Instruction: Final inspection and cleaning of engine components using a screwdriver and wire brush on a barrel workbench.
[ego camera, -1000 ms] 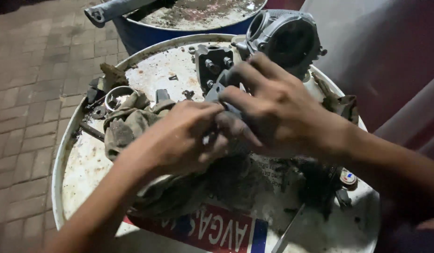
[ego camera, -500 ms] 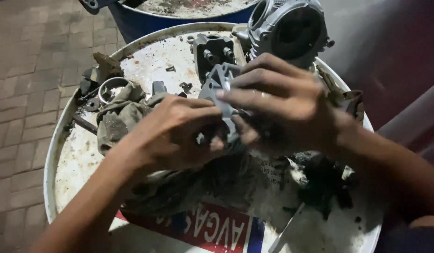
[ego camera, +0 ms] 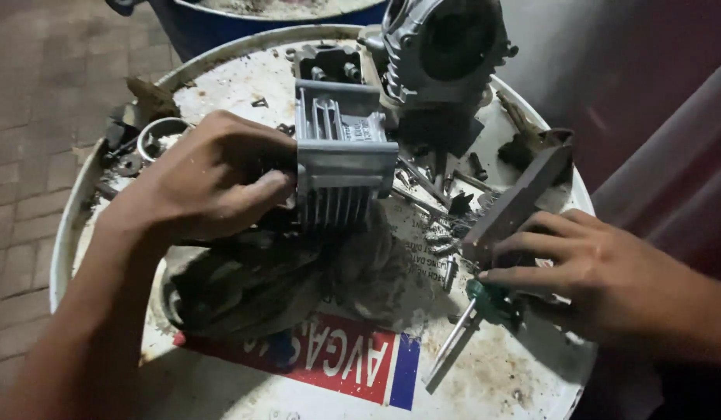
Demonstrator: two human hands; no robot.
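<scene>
Clamped on a finned metal cylinder part (ego camera: 341, 167) at the white drum top's (ego camera: 500, 373) centre, left hand (ego camera: 209, 183); right hand (ego camera: 602, 276), fingers spread, touches a green-handled screwdriver (ego camera: 473, 323) at four o'clock; brick paving (ego camera: 34, 117) at nine o'clock.

Two bare hands, no gloves

Left hand (ego camera: 209, 183) and right hand (ego camera: 602, 272) (grimy) show bare forearms, no sleeves, rings or watch.

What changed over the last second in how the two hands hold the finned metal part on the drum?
The right hand let go of the finned metal part and moved off to its own side, now resting by the green-handled screwdriver and a flat dark bar. The left hand kept its grip on the part, over the dirty rag. The engine casing stayed on the drum top.
</scene>
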